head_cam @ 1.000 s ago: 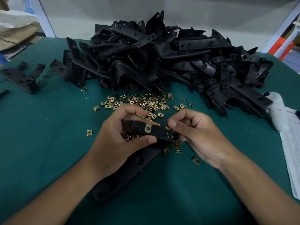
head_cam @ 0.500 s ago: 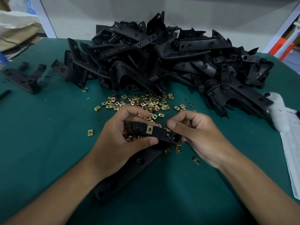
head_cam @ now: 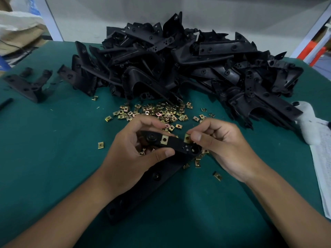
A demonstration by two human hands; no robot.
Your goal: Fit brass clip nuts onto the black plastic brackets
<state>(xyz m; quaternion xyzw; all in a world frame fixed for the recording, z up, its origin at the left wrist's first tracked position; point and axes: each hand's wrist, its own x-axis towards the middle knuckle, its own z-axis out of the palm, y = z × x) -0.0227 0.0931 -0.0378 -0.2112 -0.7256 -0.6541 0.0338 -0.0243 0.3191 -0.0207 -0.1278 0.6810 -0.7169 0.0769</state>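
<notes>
My left hand [head_cam: 132, 151] grips a long black plastic bracket [head_cam: 177, 145] near its upper end, thumb below and fingers above. One brass clip nut [head_cam: 164, 139] sits fitted on the bracket's arm. My right hand [head_cam: 223, 145] pinches a second brass clip nut [head_cam: 187, 138] between thumb and forefinger at the bracket's top edge, close to its right end. The bracket's lower part [head_cam: 143, 187] runs down-left on the green table under my left wrist. Loose brass clip nuts [head_cam: 161, 111] lie scattered just beyond my hands.
A big heap of black brackets [head_cam: 179, 65] fills the back of the green table [head_cam: 53, 158]. One separate bracket [head_cam: 28, 85] lies at the far left. A white cloth [head_cam: 311, 122] and a printed sheet [head_cam: 324, 169] lie at the right edge. Stray nuts [head_cam: 217, 175] lie near my right wrist.
My right hand has lifted its fingers slightly from the bracket's right end, and the clip nut it pinches now shows at the top edge. My left hand holds the bracket steady.
</notes>
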